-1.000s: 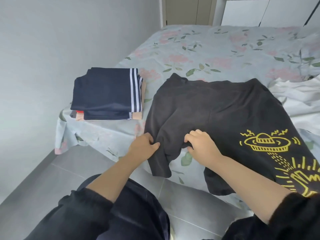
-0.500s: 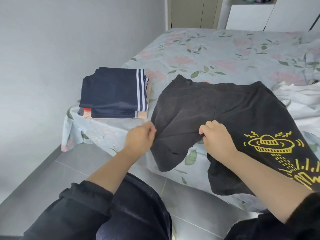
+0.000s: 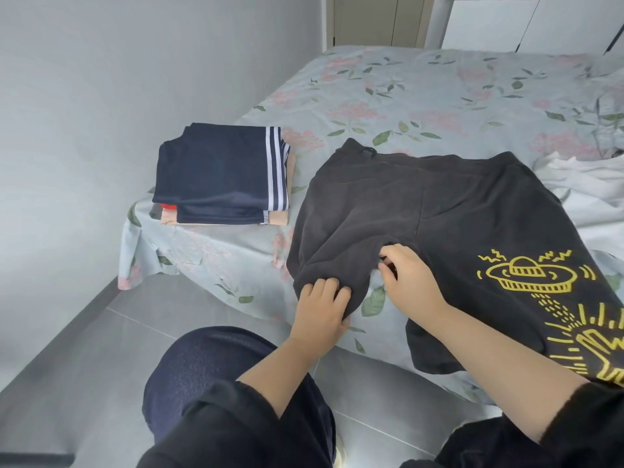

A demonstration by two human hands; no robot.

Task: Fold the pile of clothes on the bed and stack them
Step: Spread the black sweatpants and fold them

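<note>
Black shorts (image 3: 439, 211) with a yellow printed drawing lie spread on the floral bed (image 3: 422, 96), their legs hanging over the near edge. My left hand (image 3: 322, 307) grips the hem of the left leg. At the crotch, my right hand (image 3: 410, 282) pinches the fabric with curled fingers. A folded stack (image 3: 223, 177) topped by a navy garment with white stripes sits at the bed's left corner. Part of a white garment (image 3: 587, 194) lies crumpled at the right edge.
A grey wall runs close along the left. Grey tiled floor (image 3: 101, 349) lies below the bed edge, with my knee (image 3: 216, 373) over it. White cupboards and a door stand past the far end of the bed.
My left hand has moved right and down from the shorts' left edge to the left leg's hem, bunching it. My right hand stays at the crotch.
</note>
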